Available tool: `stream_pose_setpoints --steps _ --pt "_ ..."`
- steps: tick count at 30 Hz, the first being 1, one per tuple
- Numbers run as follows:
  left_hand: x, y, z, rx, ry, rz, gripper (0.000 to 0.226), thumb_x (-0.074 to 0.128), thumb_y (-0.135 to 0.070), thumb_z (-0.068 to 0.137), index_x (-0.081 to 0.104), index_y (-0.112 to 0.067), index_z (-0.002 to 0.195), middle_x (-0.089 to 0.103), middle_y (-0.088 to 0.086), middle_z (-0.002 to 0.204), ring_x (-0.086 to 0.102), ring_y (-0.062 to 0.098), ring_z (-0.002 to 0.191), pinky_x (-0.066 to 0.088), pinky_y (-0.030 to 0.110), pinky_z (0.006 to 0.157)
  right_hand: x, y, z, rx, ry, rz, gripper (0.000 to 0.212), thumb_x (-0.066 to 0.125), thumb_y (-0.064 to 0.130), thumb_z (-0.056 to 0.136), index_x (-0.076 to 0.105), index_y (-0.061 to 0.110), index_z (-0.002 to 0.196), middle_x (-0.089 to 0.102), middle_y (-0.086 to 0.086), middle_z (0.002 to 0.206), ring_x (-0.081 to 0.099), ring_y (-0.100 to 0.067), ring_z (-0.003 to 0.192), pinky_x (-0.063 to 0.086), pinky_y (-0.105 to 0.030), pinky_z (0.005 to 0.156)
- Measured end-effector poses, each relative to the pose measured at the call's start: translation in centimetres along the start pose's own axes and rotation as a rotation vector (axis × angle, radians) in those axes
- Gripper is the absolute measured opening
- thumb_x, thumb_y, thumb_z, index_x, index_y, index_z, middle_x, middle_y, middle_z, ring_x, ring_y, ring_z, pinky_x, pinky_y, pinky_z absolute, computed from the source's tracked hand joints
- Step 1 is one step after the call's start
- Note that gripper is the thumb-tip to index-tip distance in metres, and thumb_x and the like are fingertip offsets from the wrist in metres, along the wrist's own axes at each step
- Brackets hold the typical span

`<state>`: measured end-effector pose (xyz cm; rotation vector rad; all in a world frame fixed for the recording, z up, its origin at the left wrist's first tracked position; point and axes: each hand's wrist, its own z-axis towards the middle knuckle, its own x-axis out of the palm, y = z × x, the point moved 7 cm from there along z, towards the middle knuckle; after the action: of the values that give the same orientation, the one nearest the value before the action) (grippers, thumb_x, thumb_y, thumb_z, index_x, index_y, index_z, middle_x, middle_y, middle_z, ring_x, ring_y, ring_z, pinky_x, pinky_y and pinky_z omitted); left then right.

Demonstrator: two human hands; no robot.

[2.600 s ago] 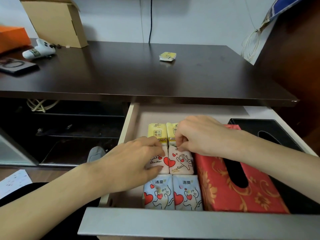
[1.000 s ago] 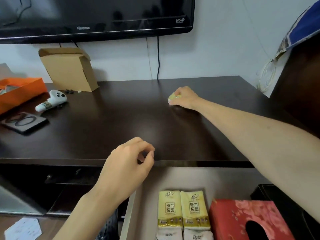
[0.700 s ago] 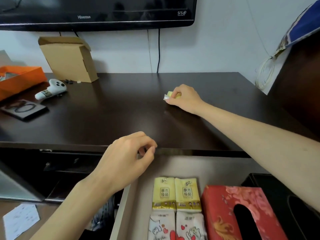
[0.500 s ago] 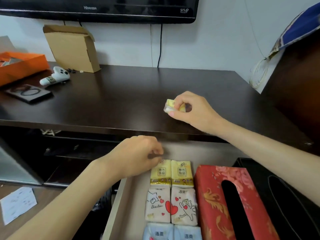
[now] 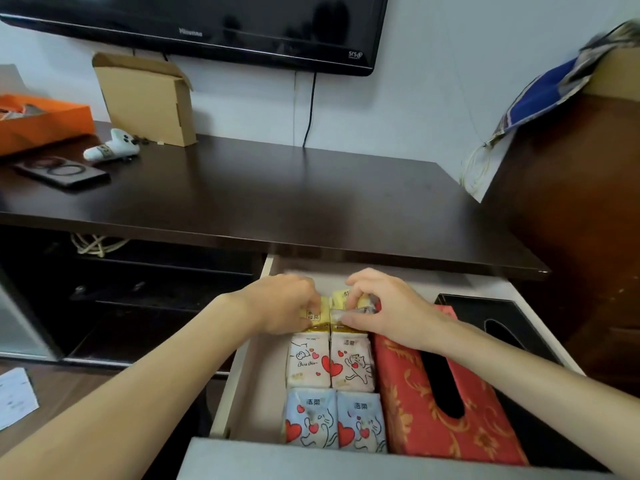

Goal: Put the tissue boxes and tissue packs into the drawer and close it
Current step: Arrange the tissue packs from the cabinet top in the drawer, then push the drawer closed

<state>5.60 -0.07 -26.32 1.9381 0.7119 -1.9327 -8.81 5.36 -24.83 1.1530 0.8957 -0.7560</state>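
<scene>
The drawer (image 5: 239, 375) stands pulled out below the dark desk top. Inside lie two blue heart-print tissue packs (image 5: 334, 422), two cream heart-print packs (image 5: 329, 362) and two yellow packs (image 5: 315, 318) in rows. To their right lies a red patterned tissue box (image 5: 433, 403), then a black tissue box (image 5: 502, 317). My right hand (image 5: 388, 310) holds a small yellow tissue pack (image 5: 360, 304) over the yellow packs at the back. My left hand (image 5: 280, 303) rests with its fingers on the left yellow pack.
On the dark desk top (image 5: 277, 192) are a cardboard box (image 5: 145, 98), an orange box (image 5: 38, 119), a white controller (image 5: 112, 147) and a dark phone (image 5: 62, 171). A television (image 5: 207, 26) hangs above. A brown cabinet (image 5: 581, 220) stands at the right.
My right hand picked the small yellow pack off the desk top and brought it down into the drawer's back. My left hand dropped from the desk edge onto the yellow packs.
</scene>
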Motion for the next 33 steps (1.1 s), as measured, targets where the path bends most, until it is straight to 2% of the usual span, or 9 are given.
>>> stream_pose_setpoints --steps 2,8,11,15,19,23,27,30,33 --pt "0.2 0.0 0.1 -0.002 -0.003 0.002 0.022 0.062 -0.034 0.089 0.069 -0.025 0.107 0.046 -0.009 0.096 0.054 0.017 0.099 0.033 0.026 0.074 0.6 0.1 0.0 0.008 -0.001 -0.009 0.018 0.076 0.052 0.081 0.064 0.039 0.077 0.053 0.019 0.126 0.046 0.02 0.09 0.037 -0.023 0.08" --pt "0.6 0.5 0.2 0.006 -0.01 -0.011 0.021 0.06 -0.035 0.089 0.068 -0.026 0.106 0.049 -0.008 0.097 0.047 0.013 0.088 0.036 0.028 0.072 1.2 -0.1 0.0 0.06 0.078 -0.085 0.021 0.076 0.055 0.069 0.06 0.045 0.079 0.051 0.023 0.114 0.047 0.008 0.093 0.046 -0.032 0.084" --pt "0.4 0.4 0.1 0.0 -0.012 -0.011 0.014 0.056 -0.032 0.09 0.065 -0.025 0.097 0.051 -0.008 0.094 0.052 0.016 0.089 0.036 0.029 0.071 1.1 0.0 -0.5 0.062 0.167 -0.119 0.02 0.072 0.046 0.076 0.059 0.044 0.091 0.045 0.02 0.132 0.04 -0.001 0.121 0.04 -0.032 0.098" --pt "-1.7 0.0 -1.0 -0.044 -0.077 -0.005 0.027 0.054 -0.033 0.093 0.067 -0.025 0.115 0.062 -0.006 0.115 0.058 0.016 0.108 0.041 0.027 0.08 -0.8 1.4 -2.7 0.059 0.063 -0.002 0.025 0.073 0.03 0.085 0.062 0.038 0.106 0.034 0.012 0.153 0.023 -0.005 0.144 0.026 -0.032 0.113" --pt "-4.7 -2.9 -4.5 -0.037 -0.207 -0.031 0.027 0.051 -0.034 0.097 0.065 -0.029 0.12 0.062 -0.01 0.119 0.058 0.009 0.107 0.047 0.026 0.086 -3.0 3.5 -8.3 0.037 0.019 0.045 0.025 0.064 0.045 0.088 0.061 0.044 0.113 0.037 0.025 0.15 0.026 0.004 0.143 0.029 -0.032 0.112" --pt "-4.6 -8.1 -10.8 -0.017 -0.265 -0.055 0.031 0.047 -0.048 0.096 0.064 -0.036 0.118 0.062 -0.018 0.114 0.058 0.005 0.105 0.055 0.037 0.081 -3.9 4.1 -17.0 0.065 -0.002 0.009 0.036 0.05 0.064 0.093 0.052 0.054 0.127 0.03 0.037 0.152 0.02 0.009 0.146 0.034 -0.022 0.099" --pt "-2.5 -11.6 -15.7 -0.038 -0.32 -0.15 0.053 0.028 -0.07 0.094 0.057 -0.037 0.124 0.056 -0.022 0.117 0.053 0.0 0.105 0.055 0.033 0.071 -2.8 2.3 -24.0 0.188 0.006 -0.128 0.065 0.03 0.078 0.094 0.017 0.056 0.154 0.006 0.034 0.163 0.004 0.011 0.149 0.031 -0.031 0.103" --pt "-0.7 -12.9 -16.3 -0.062 -0.338 -0.1 0.066 0.029 -0.072 0.093 0.054 -0.025 0.133 0.055 -0.015 0.123 0.053 0.006 0.105 0.05 0.027 0.068 -1.8 1.2 -26.0 0.272 -0.016 -0.335 0.075 0.021 0.077 0.095 0.01 0.041 0.161 0.002 0.025 0.167 -0.002 0.009 0.15 0.019 -0.03 0.118" --pt "1.0 -12.8 -14.9 -0.084 -0.268 0.028 0.075 0.027 -0.074 0.092 0.06 -0.016 0.125 0.061 -0.006 0.114 0.059 0.016 0.096 0.052 0.031 0.064 -1.5 1.5 -25.5 0.237 -0.099 -0.476 0.073 0.025 0.062 0.103 0.033 0.015 0.158 0.026 -0.001 0.167 0.027 -0.021 0.151 0.021 -0.038 0.118"
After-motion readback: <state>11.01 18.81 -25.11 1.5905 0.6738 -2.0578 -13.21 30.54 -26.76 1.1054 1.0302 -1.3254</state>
